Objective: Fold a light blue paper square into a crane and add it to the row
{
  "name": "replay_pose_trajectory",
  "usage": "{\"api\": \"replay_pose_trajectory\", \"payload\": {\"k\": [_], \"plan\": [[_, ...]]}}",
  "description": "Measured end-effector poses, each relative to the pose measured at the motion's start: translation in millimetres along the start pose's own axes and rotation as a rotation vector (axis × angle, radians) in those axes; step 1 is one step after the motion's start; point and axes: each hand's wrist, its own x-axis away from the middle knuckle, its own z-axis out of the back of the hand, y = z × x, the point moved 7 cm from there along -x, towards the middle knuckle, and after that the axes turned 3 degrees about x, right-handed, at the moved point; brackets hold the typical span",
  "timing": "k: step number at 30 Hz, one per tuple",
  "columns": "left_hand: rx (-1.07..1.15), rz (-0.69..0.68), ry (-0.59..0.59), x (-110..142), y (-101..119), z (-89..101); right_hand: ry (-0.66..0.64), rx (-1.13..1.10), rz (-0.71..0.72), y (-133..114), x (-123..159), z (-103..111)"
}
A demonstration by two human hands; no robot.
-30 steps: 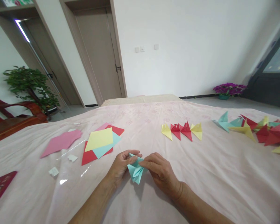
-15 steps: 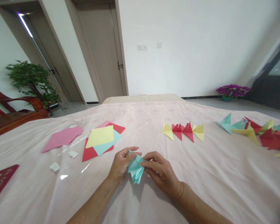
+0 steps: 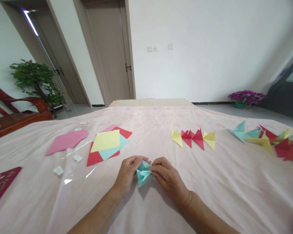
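Between my hands is a light-blue piece of origami paper (image 3: pixel 143 178), partly folded, with pointed flaps standing out toward me. My left hand (image 3: pixel 129 172) is closed on its left side, thumb on top. With thumb and fingers pinched, my right hand (image 3: pixel 169 177) grips the right edge of the same paper. Some of the folds are hidden behind my fingers. Beyond my hands, to the right, stands a row of folded paper cranes, among them a red crane (image 3: pixel 199 139) and a yellow crane (image 3: pixel 177 138).
Loose square sheets (image 3: pixel 106 141) in several colours lie left of centre. Pink sheets (image 3: pixel 67 141) rest by clear plastic and small white scraps (image 3: pixel 58 170). A dark red box or booklet (image 3: pixel 3 185) is at the left edge. More folded cranes (image 3: pixel 258 141) crowd the right side.
The blue paper's crumpled, fanned lower part has opened into flatter, pointed flaps. Both hands keep hold of it in nearly the same place. The view has shifted slightly.
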Motion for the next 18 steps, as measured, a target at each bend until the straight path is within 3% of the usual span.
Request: {"api": "replay_pose_trajectory", "payload": {"k": [18], "plan": [[-0.024, 0.0, -0.034, 1.8, 0.3, -1.2, 0.041, -0.013, -0.056, 5.0, 1.9, 0.5]]}}
